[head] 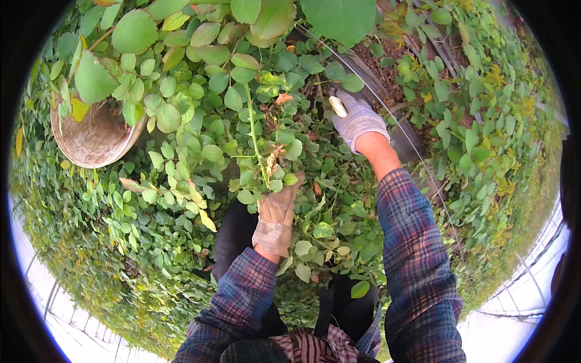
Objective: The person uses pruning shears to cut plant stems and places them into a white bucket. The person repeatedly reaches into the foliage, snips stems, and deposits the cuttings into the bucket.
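Note:
My left hand (278, 211), in a tan work glove, reaches into the rose bushes in front of my legs. Leaves cover most of its fingers. A thorny green rose stem (253, 131) comes down to this glove, beside a dried brown leaf cluster (273, 159); whether the fingers hold the stem is hidden. Farther forward and to the right, my right hand (361, 119) wears a thin grey glove. It is closed around a tool with a pale handle (337, 106), whose working end is hidden low among stems and leaves.
A taut wire (390, 111) runs diagonally past my right hand. Under it lies a dark strip (406, 136) beside brown soil litter (374, 59). A dirty pale bucket (97, 136) sits in foliage at left. Large rose leaves (340, 18) hang close at the top.

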Motion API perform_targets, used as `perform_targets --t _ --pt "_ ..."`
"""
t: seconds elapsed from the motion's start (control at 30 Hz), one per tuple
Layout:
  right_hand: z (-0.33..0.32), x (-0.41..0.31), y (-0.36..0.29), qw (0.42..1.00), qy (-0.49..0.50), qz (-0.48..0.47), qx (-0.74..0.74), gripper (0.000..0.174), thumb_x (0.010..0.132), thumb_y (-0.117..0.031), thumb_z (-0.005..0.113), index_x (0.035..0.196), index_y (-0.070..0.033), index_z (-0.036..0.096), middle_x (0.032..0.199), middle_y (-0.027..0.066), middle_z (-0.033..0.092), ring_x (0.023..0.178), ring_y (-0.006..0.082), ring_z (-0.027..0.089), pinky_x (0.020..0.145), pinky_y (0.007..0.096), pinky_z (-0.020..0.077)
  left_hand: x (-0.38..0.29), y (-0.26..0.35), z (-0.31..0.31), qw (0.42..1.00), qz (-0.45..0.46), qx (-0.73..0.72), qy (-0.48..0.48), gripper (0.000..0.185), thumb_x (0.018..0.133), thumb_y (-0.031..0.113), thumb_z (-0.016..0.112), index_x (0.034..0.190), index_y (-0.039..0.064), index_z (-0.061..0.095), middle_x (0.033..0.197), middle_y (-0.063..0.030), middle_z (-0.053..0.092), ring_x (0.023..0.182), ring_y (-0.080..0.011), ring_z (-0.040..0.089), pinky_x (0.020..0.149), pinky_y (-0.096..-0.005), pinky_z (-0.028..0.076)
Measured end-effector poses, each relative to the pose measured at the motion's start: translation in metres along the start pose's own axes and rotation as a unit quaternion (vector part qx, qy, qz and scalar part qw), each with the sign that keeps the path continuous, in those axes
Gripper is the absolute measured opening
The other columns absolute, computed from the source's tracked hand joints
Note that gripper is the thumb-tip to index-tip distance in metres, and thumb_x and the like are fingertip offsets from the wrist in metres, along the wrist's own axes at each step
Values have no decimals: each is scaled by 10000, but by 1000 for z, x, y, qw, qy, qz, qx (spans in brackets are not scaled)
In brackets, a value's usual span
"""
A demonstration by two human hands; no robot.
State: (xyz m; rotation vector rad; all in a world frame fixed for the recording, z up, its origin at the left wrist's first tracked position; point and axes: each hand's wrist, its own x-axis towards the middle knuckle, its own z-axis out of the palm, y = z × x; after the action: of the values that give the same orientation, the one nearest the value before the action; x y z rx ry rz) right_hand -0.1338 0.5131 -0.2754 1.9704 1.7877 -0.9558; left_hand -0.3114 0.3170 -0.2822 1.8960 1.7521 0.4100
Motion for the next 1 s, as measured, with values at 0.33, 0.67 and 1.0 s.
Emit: perform_targets --t 0.33,0.67,1.0 --pt "-14 21 4 998 -41 -27 -32 443 863 -133 541 1306 -124 565 1136 229 643 1027 403 619 878 445 501 7 19 -30 995 -26 -89 -34 686 768 -141 446 1414 90 465 1208 -161 600 1102 -356 576 947 -406 475" --pt "0 2 23 990 -88 55 99 624 814 -267 607 1405 -124 464 1254 243 592 1130 388 585 953 417 466 5 15 -24 997 -22 -69 -23 761 699 -180 478 1408 97 472 1040 -150 632 960 -350 610 855 -423 498" --pt "-6 39 11 984 -29 -82 -157 446 896 -273 567 1337 -215 539 1181 202 625 1051 368 615 890 453 490 6 9 -16 981 -114 -151 -51 566 860 2 561 1410 64 443 1165 -179 613 1069 -341 586 911 -412 475"
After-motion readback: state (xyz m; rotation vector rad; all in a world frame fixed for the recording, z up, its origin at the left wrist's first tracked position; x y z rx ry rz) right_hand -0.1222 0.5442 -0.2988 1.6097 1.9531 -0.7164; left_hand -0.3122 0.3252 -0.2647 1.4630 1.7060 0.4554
